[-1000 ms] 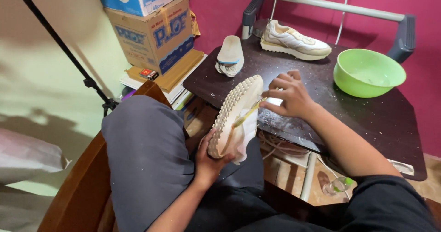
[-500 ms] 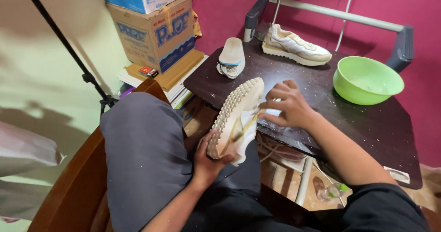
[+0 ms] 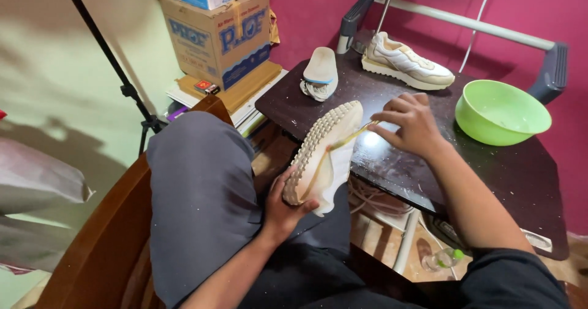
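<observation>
**Sneaker held sole-out on the lap, thin stick at the toe**

Watching the head view here. The left hand [image 3: 288, 202] is clamped around the heel end of a cream sneaker [image 3: 324, 156], which sits tilted over my left knee with the nubby sole [image 3: 315, 143] facing outward and the toe pointing up toward the dark worktop [image 3: 392, 162]. The right hand [image 3: 413, 124] is pinched shut on a thin yellowish stick [image 3: 343, 142] – could be a brush handle, I can't tell – and its tip lies along the edge where sole meets upper.

Handling guess: the shoe looks light, with a soft upper that would give under a squeeze and a stiffer rubbery sole, so the heel and the sole edge are the firm spots to hold. The lugs should give decent grip. The stick looks slim and probably flexes – a fingertip pinch near the end seems about right.

On the worktop: the matching sneaker [image 3: 407, 64] standing upright at the back, an insole [image 3: 320, 70] lying on some laces, and a green bowl [image 3: 502, 113] to the right, all well apart from the hands. Cardboard boxes [image 3: 217, 33] are stacked off to the left.
</observation>
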